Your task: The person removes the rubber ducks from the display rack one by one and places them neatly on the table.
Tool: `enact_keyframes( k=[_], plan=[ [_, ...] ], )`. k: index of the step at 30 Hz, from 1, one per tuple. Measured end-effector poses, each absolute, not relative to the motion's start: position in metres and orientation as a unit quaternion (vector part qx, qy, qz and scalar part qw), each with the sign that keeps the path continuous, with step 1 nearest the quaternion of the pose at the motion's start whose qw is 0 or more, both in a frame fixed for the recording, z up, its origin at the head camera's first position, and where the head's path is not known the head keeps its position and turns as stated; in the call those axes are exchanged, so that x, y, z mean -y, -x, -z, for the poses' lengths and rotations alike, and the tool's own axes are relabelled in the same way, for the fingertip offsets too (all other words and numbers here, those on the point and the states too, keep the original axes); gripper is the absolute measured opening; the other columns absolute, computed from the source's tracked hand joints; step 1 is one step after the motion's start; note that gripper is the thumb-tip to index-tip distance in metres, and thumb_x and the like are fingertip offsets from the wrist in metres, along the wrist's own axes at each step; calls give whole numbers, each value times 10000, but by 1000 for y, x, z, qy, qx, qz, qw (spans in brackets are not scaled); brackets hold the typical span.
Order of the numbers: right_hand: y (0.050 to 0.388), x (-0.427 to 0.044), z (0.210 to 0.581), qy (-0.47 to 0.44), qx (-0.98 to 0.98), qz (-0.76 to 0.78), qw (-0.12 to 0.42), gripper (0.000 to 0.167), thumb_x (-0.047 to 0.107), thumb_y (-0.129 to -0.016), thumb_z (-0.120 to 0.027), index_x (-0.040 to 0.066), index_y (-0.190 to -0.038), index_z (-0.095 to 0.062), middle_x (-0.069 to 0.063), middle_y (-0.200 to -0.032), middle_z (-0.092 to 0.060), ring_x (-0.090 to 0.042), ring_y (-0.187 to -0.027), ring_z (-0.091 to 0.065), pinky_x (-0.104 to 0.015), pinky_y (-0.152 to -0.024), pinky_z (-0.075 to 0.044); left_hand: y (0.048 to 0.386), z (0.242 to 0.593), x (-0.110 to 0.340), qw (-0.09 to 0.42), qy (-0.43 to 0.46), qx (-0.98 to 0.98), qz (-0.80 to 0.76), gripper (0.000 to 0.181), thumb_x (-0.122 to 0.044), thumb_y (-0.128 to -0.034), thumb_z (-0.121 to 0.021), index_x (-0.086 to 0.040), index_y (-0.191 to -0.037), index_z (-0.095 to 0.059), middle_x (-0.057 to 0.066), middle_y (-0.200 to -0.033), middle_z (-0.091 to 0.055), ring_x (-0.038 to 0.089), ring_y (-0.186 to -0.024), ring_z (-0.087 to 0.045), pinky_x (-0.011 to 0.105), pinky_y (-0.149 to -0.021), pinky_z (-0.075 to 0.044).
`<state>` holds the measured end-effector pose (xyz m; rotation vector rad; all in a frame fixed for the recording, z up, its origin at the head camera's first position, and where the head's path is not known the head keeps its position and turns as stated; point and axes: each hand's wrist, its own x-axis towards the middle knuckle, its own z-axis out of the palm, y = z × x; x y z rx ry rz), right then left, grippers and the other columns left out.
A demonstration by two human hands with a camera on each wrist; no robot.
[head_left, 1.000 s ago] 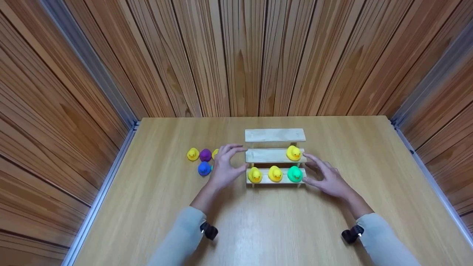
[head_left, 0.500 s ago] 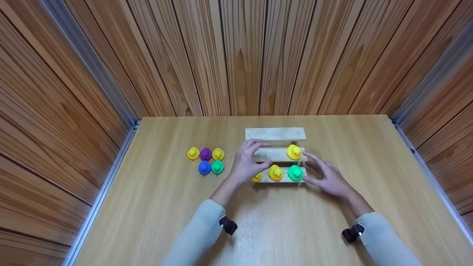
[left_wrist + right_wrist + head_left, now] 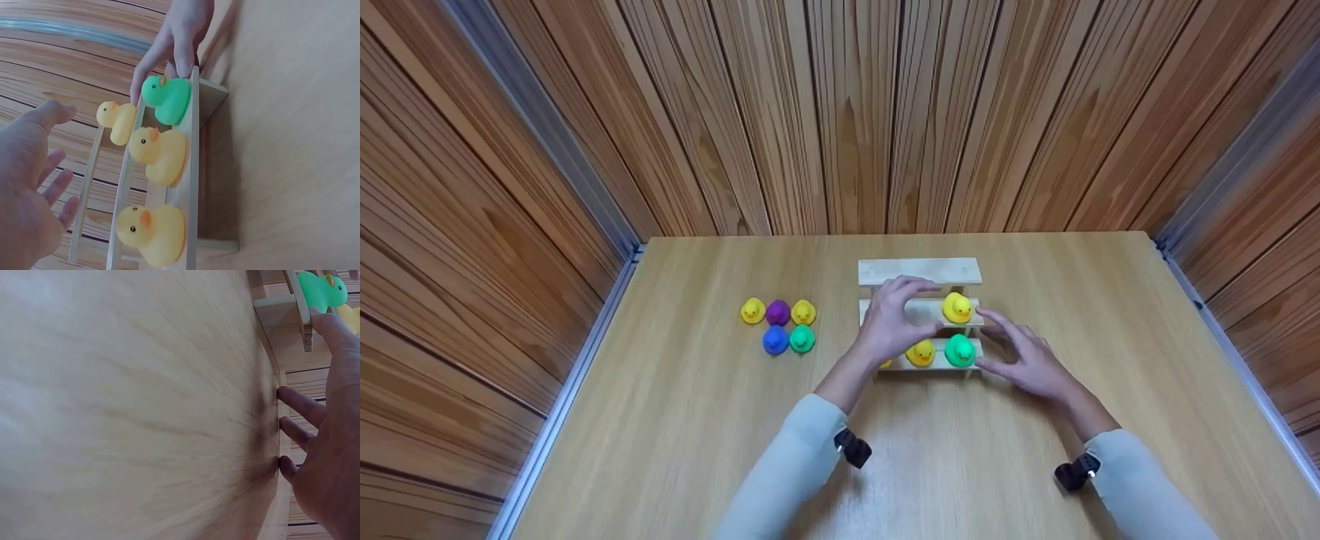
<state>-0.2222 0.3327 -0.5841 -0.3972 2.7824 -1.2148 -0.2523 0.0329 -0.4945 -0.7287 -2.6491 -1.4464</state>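
A three-tier wooden rack (image 3: 919, 271) stands on the table. Its middle tier carries a yellow duck (image 3: 957, 308) at the right end. On the bottom tier sit a green duck (image 3: 959, 350) at the right, a yellow duck (image 3: 921, 353) in the middle and another yellow duck (image 3: 153, 235) at the left, mostly covered by my left hand in the head view. My left hand (image 3: 891, 321), empty with thumb and fingers spread, hovers over the rack's left half. My right hand (image 3: 1025, 358) touches the rack's right end, its thumb beside the green duck; fingers are extended.
Left of the rack on the table (image 3: 675, 435) lie a yellow duck (image 3: 752, 311), a purple duck (image 3: 778, 313), a second yellow duck (image 3: 803, 313), a blue duck (image 3: 775, 340) and a green duck (image 3: 802, 339). Wood-panelled walls enclose the table's back and sides.
My left hand has moved right, from the rack's left edge to over its middle tier, uncovering the loose ducks and covering the left duck below. My right hand has stayed at the right end.
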Motion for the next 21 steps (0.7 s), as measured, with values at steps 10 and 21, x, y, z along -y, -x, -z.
enact_keyframes(
  k=[10, 21],
  plan=[
    [222, -333, 585, 139, -907, 396, 34, 863, 390, -1049, -813, 392, -1759, -323, -232, -1654, -616, -553, -1589, -457, -869, -1237, -234, 258, 496, -55, -13, 228, 848, 478, 487, -179, -991, -885, -249, -1455, -757, -10, -1562, -700, 226, -1487, -604, 436, -1286, -514],
    [223, -332, 584, 136, -909, 394, 27, 887, 395, -1013, -851, 361, -1749, -357, -235, -1627, -643, -548, -1565, -472, -827, -1221, -260, 267, 502, -74, -6, 235, 860, 452, 437, -216, -987, -898, -248, -1411, -797, -53, -1515, -756, 192, -1441, -654, 327, -1251, -539]
  ],
)
